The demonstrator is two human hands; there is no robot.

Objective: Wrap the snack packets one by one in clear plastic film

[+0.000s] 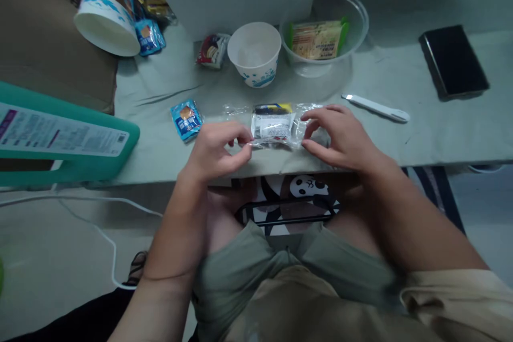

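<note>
A clear plastic bag (pixel 298 131) lies on the table edge in front of me, with small wrapped snack packets (pixel 272 124) in white, black and yellow inside it. My left hand (pixel 220 152) has thumb and forefinger pinched at the bag's lower left edge. At the right end, my right hand (pixel 336 136) curls its fingers and thumb around the loose film, the forefinger lifted away from the thumb. Just left of my left hand is a blue snack packet (pixel 186 119). A white paper cup (pixel 255 54) with blue print stands beyond the bag.
A white craft knife (pixel 375 108) and a black box (pixel 454 61) lie to the right. Behind are a clear bowl (pixel 358 21) with a cracker pack (pixel 316 40) and a red packet (pixel 213 51). At left: a tilted paper bowl (pixel 106 24), a green container (pixel 100 163), a cardboard box (pixel 52 48).
</note>
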